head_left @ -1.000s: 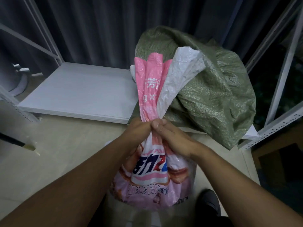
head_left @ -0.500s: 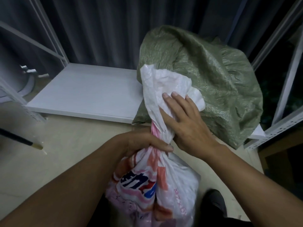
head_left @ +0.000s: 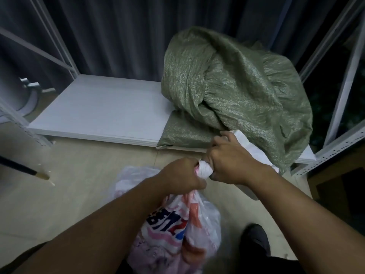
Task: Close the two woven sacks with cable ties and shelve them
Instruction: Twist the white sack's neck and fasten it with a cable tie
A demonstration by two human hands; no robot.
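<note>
- Where the sack top was held upright a second ago, it is now twisted down into a tight neck.
- The left hand [head_left: 183,175] is clenched around the neck of the pink sack [head_left: 177,234], near centre.
- The right hand [head_left: 229,161] is closed on the loose top; no cable tie is seen.
- The green sack [head_left: 237,91] is already lying on the shelf [head_left: 98,109], far right.

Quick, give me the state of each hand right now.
Left hand: closed, gripping the twisted neck of the pink and white sack.
Right hand: closed on the sack's neck, just above the left.
</note>
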